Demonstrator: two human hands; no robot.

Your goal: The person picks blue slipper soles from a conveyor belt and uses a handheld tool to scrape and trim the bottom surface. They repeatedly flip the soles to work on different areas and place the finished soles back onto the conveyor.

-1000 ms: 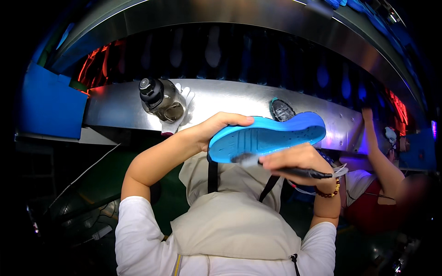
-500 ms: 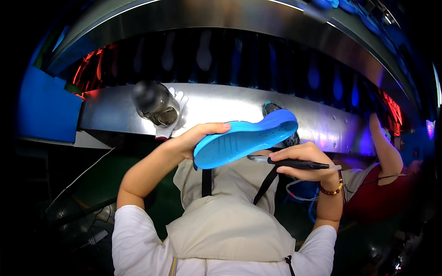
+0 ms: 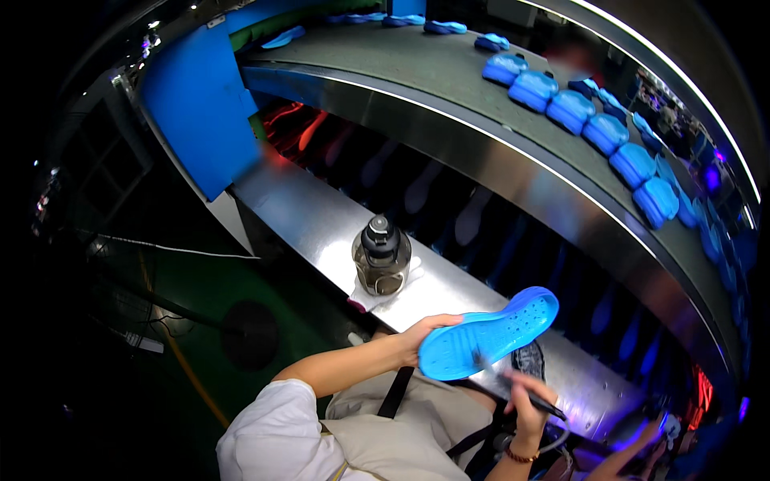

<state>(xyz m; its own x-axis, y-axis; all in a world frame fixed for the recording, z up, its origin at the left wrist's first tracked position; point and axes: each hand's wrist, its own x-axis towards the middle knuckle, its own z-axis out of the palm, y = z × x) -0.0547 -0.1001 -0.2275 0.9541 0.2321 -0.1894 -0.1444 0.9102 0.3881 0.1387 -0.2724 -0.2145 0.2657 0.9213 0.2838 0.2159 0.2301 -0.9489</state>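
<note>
My left hand point(image 3: 425, 335) is closed on the heel end of a bright blue shoe sole point(image 3: 457, 346), thumb along its rim. The sole is tilted with its hollow inner face turned up, and small holes show toward the toe. In my right hand point(image 3: 529, 407) is a slim black-handled brush point(image 3: 549, 408), gripped like a pen. Its pale tip is blurred and lies over the middle of the sole's inner face; whether it touches cannot be made out. A dark patterned item point(image 3: 528, 359) lies on the metal ledge beyond, partly hidden by the sole.
A bottle with a black lid point(image 3: 382, 256) stands on the metal ledge point(image 3: 301, 210), on a white glove. Above runs a conveyor belt point(image 3: 385, 60) with several blue soles point(image 3: 571, 110). Red-glowing openings are under it. Another person's hand point(image 3: 642, 441) is at the lower right.
The view has swung left and up, bringing the conveyor into sight. The brush tip has moved from beside the sole's edge to over its inner face.
</note>
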